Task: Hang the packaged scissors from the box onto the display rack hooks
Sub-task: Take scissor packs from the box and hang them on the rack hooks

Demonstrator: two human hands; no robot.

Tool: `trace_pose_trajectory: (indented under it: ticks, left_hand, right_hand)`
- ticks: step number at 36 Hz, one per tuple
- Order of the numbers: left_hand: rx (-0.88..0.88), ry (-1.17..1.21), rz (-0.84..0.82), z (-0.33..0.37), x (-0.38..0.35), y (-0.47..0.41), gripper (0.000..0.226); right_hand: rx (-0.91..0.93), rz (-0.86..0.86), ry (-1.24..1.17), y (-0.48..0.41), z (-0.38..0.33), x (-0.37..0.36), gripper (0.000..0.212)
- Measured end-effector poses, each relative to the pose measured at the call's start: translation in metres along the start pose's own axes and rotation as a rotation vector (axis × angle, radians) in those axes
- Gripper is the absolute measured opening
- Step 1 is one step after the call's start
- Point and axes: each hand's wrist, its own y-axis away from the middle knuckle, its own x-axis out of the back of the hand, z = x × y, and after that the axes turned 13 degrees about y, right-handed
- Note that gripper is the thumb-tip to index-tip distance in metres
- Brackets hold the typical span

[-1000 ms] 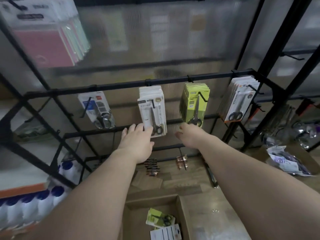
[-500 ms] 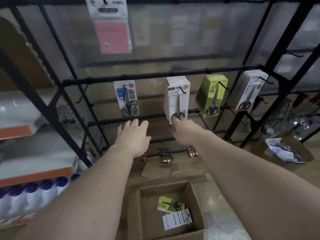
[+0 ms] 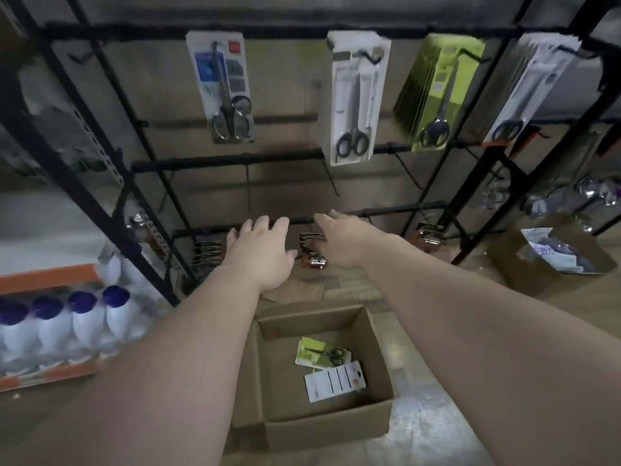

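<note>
left hand [image 3: 260, 253]: empty, fingers straight and slightly spread, palm down, held out in front of a lower rail of the display rack [image 3: 302, 28]
right hand [image 3: 346, 240]: empty too, fingers loosely extended, just beside the left hand but not touching it
box [image 3: 322, 428]: open cardboard, on the floor below and between the two forearms
green scissors pack [image 3: 321, 353]: lies flat on the box bottom, black handles showing
white pack [image 3: 334, 381]: lies flat in the box, touching the near edge of the green scissors pack; its contents cannot be made out
hung row, left to right: a blue-and-white pack [image 3: 223, 89], a white stack [image 3: 356, 99], a green stack [image 3: 437, 92], a grey-white stack [image 3: 527, 92], each on its own hook under the top bar
hooks on the middle rail: bare
bottles [image 3: 67, 321]: white with blue caps, in a row on the low shelf at left
second box [image 3: 551, 257]: on the floor at right, holding plastic-wrapped goods
</note>
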Motion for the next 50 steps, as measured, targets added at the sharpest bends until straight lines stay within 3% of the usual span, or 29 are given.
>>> trace_pose_trajectory:
  ticks: [14,21,31,50]
  left_hand:
    - [0.008,-0.051,-0.084,-0.129,-0.339,-0.097,0.053]
    - [-0.068,-0.100,-0.063,-0.162,-0.456,-0.137,0.049]
    - [-0.073,-0.121,-0.121,-0.192,-0.539,-0.155,0.047]
    - [0.056,-0.096,-0.238,-0.224,-0.606,-0.164,0.047]
  right_hand:
    - [0.073,-0.099,0.050,-0.130,0.012,-0.373,0.053]
    - [0.076,-0.107,0.055,-0.176,0.019,-0.498,0.050]
    - [0.057,-0.168,0.057,-0.214,0.025,-0.595,0.053]
    - [0.013,-0.301,0.038,-0.244,0.035,-0.673,0.055]
